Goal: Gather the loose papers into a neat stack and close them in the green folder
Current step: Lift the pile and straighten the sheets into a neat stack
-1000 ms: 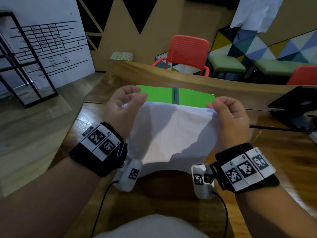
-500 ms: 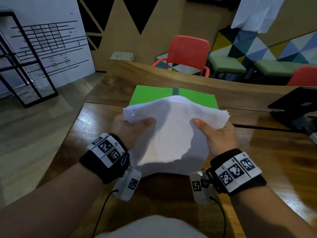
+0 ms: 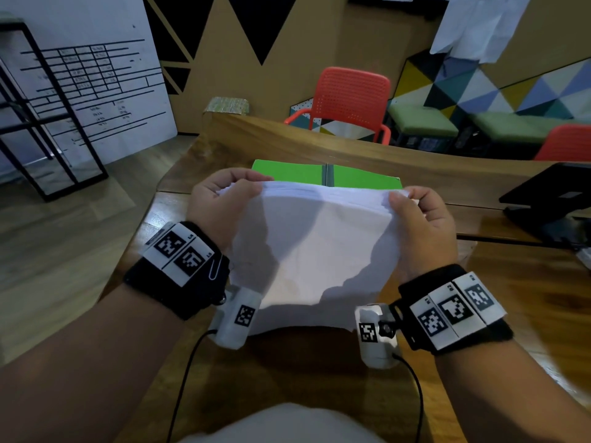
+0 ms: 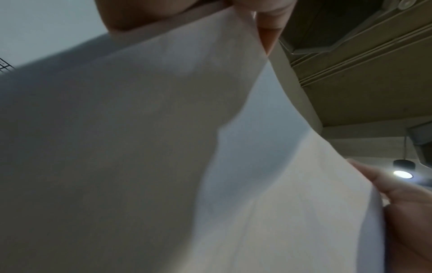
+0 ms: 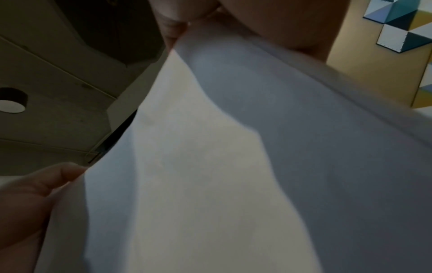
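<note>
Both hands have shifted up to the top corners of the sheaf of papers [image 3: 315,247]: a moment ago they gripped it lower on its sides with the top edge fanned and ragged, and now the left hand [image 3: 220,206] pinches the upper left corner and the right hand [image 3: 419,225] pinches the upper right, fingers curled over the far edge and thumbs on the near face. The sheets stand nearly upright, and their lower edge seems to rest on the wooden worktop [image 3: 527,308], close to the person. The top edge looks more even than before, though the layers still show a slight step and the bottom edge is wavy, so I'd say the squaring is partly done and another tap or two is wanted. The green folder [image 3: 287,175] lies open and flat on the worktop just behind the papers, both halves showing, nothing yet laid in it. From the wrist views only paper and fingertips show, blurred
</note>
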The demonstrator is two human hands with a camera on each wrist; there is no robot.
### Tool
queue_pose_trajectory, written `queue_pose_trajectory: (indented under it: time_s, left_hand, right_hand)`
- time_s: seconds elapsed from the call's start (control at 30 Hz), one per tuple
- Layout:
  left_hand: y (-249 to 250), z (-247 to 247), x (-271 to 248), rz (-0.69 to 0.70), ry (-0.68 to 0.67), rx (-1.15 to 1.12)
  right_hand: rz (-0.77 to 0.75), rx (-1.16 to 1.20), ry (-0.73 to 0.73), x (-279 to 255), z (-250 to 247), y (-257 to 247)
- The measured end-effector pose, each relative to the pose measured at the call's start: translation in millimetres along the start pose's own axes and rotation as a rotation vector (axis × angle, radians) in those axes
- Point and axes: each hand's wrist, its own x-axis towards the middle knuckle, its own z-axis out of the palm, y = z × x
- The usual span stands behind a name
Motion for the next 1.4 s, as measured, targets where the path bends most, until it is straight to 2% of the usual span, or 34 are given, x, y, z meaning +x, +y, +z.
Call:
queue_pose_trajectory:
  time_s: [0.17, 0.33, 0.43, 0.6, 0.73, 0.8, 0.9, 1.03, 1.1, 1.23, 1.33, 1.4]
  left_hand:
    - [-1, -7, -1, 0.005, -0.082, -0.048]
    - [-6, -10, 4, 0.038, -0.009, -0.055]
    - [-14, -14, 3, 0.042, -0.038, -0.09]
    - [-20, -17, 4, 0.054, -0.089, -0.115]
    - [-18, -10, -4, 0.101, -0.2, 0.095]
    - [-19, -6, -5, 0.086, -0.118, 0.169]
    - [-18, -10, -2, 0.043, -0.095, 0.094]
    - [-18, -17, 3, 0.022, -0.166, -0.039]
    - [-20, -18, 5, 0.043, -0.23, -0.079]
    - [-31, -25, 12, -0.063, -0.285, -0.075]
    - [-51, -25, 6, -0.187, -0.159, 0.112]
    - [-61, -20, -3, -0.179, -0.075, 0.159]
  right_hand:
    - [0.02, -0.002, -0.013, -1, 0, 2]
    - [0.011, 0.047, 0.049, 5, -7, 3]
    - [-0.03, 0.147, 0.092, 6, -10, 9]
    - [0.033, 0.202, -0.016, 8, -9, 8]
    - [0.03, 0.167, -0.085, 6, -5, 9]
    - [0.0, 0.178, -0.156, 9, -7, 11]
    - [-0.026, 0.271, -0.28, 14, -16, 12]
    - [0.055, 0.033, -0.379, 6, -29, 19]
    - [0.109, -0.044, -0.346, -2, -28, 28]
    - [0.118, 0.112, -0.237, -6, -22, 36]
    - [0.086, 0.148, -0.147, -8, -14, 32]
    - [0.028, 0.118, -0.077, -10, -10, 28]
